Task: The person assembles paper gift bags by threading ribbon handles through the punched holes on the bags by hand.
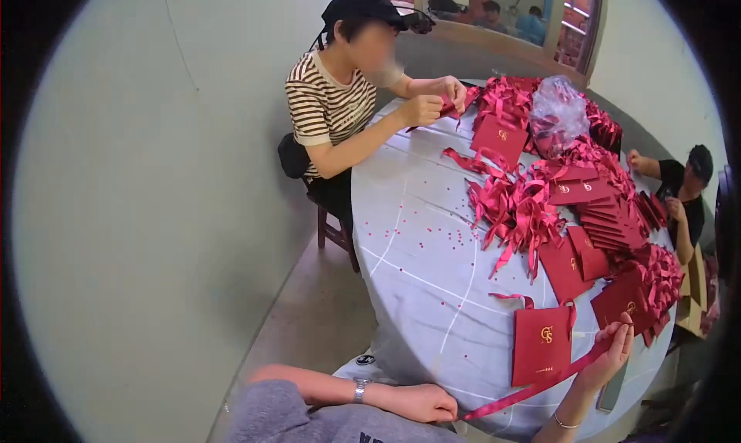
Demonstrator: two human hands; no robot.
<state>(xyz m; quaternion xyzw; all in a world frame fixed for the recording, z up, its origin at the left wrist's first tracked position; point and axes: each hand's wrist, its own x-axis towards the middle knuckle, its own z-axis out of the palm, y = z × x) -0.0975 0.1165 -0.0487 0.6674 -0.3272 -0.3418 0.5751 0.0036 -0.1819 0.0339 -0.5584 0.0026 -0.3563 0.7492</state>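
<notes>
A red satin ribbon point(532, 389) runs slanting between my two hands. My left hand point(431, 403), closed at the table's near edge, grips its lower end. My right hand point(612, 352), raised higher and to the right, pinches the other end between its fingertips. Behind the ribbon lies a dark red paper gift bag point(534, 336) with gold print, its lower part crossed by the ribbon. A ribbon loop shows at the bag's top edge. Under my right forearm, a flat grey-green strip point(614, 389) rests on the table.
Piled ribbons point(519, 204) and stacked red bags point(610, 219) cover the right of the round table point(417, 289). A clear plastic bag point(559, 115) sits among them. Small red dots dot the cloth. A co-worker point(340, 111) handles a bag across the table; another person point(683, 196) sits at right.
</notes>
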